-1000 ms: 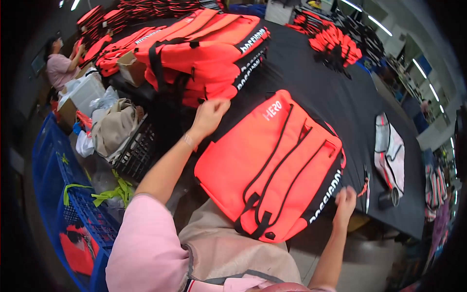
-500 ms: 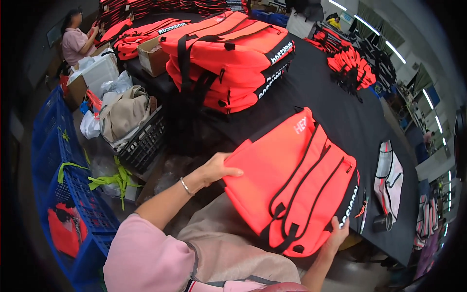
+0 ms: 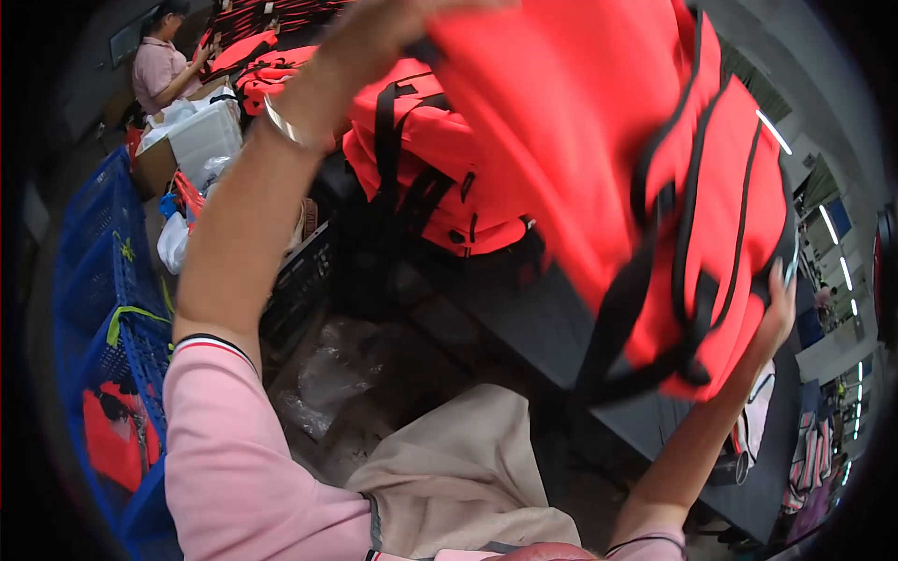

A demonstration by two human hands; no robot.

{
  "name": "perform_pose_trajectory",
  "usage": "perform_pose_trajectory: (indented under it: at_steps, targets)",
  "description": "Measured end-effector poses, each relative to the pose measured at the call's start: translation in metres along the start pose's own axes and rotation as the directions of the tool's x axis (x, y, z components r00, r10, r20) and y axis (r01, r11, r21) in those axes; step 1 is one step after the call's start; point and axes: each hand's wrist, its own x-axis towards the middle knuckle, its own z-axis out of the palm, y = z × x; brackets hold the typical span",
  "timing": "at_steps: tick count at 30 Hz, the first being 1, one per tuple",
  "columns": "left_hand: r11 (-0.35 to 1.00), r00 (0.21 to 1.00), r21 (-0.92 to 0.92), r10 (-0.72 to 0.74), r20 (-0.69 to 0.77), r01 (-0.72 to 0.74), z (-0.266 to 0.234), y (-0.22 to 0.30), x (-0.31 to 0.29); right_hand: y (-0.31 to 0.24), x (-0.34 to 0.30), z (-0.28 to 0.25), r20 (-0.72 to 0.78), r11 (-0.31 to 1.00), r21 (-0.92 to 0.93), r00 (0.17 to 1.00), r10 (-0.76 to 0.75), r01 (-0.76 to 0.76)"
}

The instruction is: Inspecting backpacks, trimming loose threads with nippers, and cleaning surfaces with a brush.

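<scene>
A bright red-orange backpack [image 3: 552,140] with black zips hangs raised in front of me, its black straps dangling at the bottom. My left hand [image 3: 402,21] grips its upper left edge; the fingers are blurred and partly behind the cloth. Low on the backpack's right side, my right hand [image 3: 775,313] is closed around the edge. Behind it, a stack of similar red backpacks [image 3: 435,182] stands on the black-covered table [image 3: 510,309], partly hidden by the raised one.
Blue plastic crates [image 3: 140,346] line the left side, one with red pieces inside. A dark basket [image 3: 304,271] and a white box [image 3: 204,140] stand beyond my left arm. A striped fabric piece [image 3: 756,411] and a metal cup [image 3: 730,466] lie at right. Another person [image 3: 161,61] works at far left.
Both my hands have lifted the backpack from over my lap, up and away, until it covers much of the stack. My left arm has reached far upward.
</scene>
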Motion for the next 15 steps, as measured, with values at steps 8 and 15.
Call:
perform_pose_trajectory:
  at_steps: [8, 15]
  targets:
    - [0.323, 0.905, -0.862, -0.307, 0.296, 0.391, -0.152, -0.070, 0.068, 0.044, 0.138, 0.236, 0.322, 0.698, 0.598, 0.916, 0.241, -0.394]
    - [0.659, 0.426, 0.120, -0.326, -0.844, 0.742, -0.138, -0.233, -0.037, 0.119, 0.003, 0.308, 0.446, 0.774, 0.305, 0.801, 0.399, -0.555]
